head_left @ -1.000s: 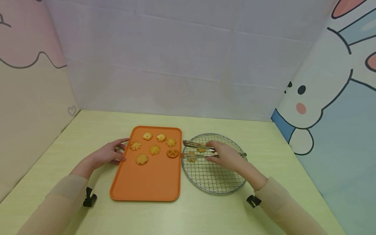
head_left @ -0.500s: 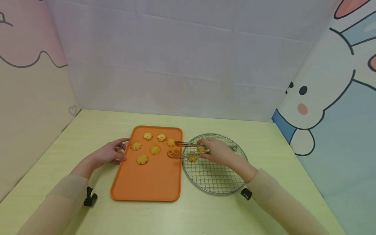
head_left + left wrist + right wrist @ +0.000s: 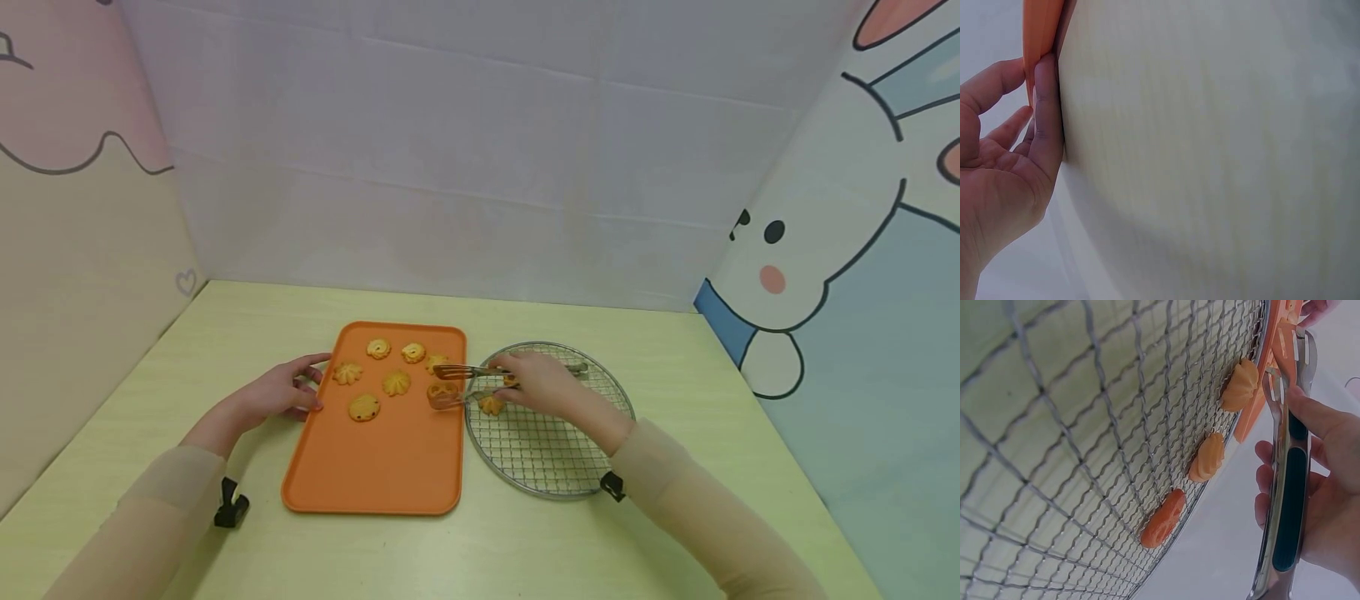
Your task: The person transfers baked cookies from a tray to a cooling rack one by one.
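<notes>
I saw the left hand (image 3: 281,392) resting open-fingered against the tray (image 3: 375,467) edge. The right hand (image 3: 536,385) gripped the tongs (image 3: 468,383), tips around a cookie (image 3: 442,392) at the tray's right edge. The wrist view showed three cookies on the rack (image 3: 1085,456); the head view hid some.

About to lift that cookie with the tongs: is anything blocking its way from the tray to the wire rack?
Nothing visible: the tongs already bracket the cookie at the tray edge; the rack adjoins.
</notes>
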Demonstrator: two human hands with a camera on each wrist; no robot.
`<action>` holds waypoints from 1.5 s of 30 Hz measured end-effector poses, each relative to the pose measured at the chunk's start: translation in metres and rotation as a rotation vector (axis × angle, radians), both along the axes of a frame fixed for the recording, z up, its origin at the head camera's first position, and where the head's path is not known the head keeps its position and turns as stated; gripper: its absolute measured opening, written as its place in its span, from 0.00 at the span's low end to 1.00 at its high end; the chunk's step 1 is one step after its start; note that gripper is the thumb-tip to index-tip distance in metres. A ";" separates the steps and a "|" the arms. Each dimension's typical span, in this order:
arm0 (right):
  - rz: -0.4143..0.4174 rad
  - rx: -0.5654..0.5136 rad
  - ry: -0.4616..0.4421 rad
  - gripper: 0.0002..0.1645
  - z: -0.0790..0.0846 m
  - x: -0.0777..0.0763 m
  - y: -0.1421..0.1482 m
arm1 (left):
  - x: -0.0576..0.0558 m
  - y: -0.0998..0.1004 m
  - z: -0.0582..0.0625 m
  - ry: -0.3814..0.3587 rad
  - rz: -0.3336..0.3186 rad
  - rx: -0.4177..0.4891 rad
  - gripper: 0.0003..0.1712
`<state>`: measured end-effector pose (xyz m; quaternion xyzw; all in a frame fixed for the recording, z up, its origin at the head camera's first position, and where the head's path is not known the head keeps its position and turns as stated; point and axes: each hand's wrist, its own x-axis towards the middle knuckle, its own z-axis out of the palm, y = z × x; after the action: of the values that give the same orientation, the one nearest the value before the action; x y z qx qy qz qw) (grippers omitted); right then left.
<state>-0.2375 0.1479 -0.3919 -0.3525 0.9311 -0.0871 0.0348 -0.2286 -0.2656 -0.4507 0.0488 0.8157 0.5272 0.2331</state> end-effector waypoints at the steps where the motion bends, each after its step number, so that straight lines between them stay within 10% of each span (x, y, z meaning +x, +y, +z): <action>1: -0.001 0.000 -0.004 0.28 0.000 0.000 -0.001 | 0.000 0.000 0.000 0.000 0.000 0.000 0.49; 45: -0.005 -0.065 -0.048 0.24 -0.021 -0.005 -0.007 | 0.002 0.001 0.002 0.001 -0.006 0.017 0.49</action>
<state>-0.2428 0.1410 -0.4125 -0.3490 0.9275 -0.1259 0.0452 -0.2271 -0.2650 -0.4491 0.0538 0.8111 0.5334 0.2338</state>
